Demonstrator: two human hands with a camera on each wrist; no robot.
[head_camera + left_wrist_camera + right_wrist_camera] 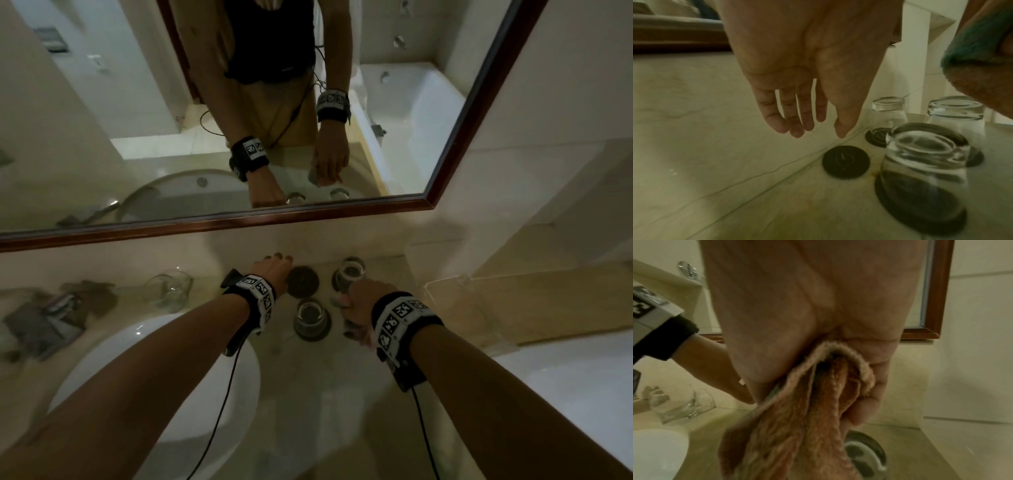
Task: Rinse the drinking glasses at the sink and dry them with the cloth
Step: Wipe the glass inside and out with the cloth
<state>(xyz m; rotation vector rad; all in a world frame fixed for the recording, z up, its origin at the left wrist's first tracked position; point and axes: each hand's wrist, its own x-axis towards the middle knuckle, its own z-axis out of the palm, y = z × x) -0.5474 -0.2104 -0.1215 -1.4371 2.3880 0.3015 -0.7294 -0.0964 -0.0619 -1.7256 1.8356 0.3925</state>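
Two clear drinking glasses stand upside down on dark round coasters near the back wall: the near glass (311,317) (925,162) and the far glass (351,270) (955,116). My left hand (274,269) (813,129) hovers open, fingers straight, just above an empty coaster (303,281) (845,162) and holds nothing. My right hand (354,306) grips a bunched pinkish-orange cloth (807,410) right over the far glass (865,451). A third glass (171,289) (682,404) leans tilted on the counter to the left.
The white sink basin (154,377) (657,451) lies at the lower left. A wood-framed mirror (239,219) runs along the wall behind the glasses. Dark packets (41,322) lie at the far left. A low ledge (496,308) borders the counter on the right.
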